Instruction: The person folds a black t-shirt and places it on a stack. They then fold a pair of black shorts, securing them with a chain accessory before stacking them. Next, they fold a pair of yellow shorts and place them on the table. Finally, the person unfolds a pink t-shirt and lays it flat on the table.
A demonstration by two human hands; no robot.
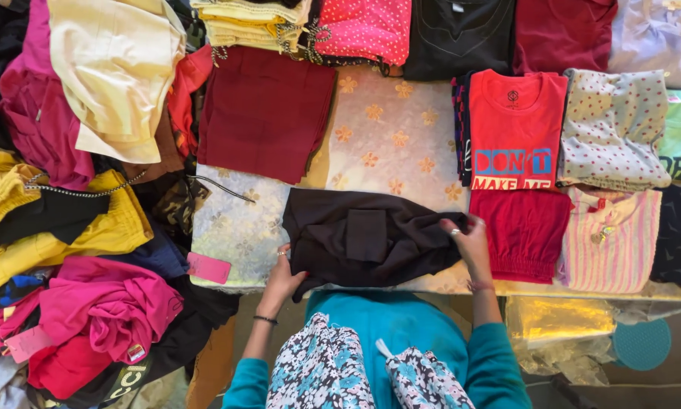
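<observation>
A black garment [367, 238] with a square pocket lies partly folded on the pale flowered table cover [386, 144], close to the near edge. My left hand [282, 282] grips its lower left corner. My right hand [468, 242], with a ring on one finger, pinches the garment's right edge beside a folded red piece [524, 231]. Both arms wear teal sleeves.
Folded clothes line the back and right: a maroon piece [264, 110], a red printed t-shirt [516, 129], a dotted grey top [612, 129], a pink striped top [612, 238]. A loose heap of yellow, pink and black clothes [67, 227] fills the left side.
</observation>
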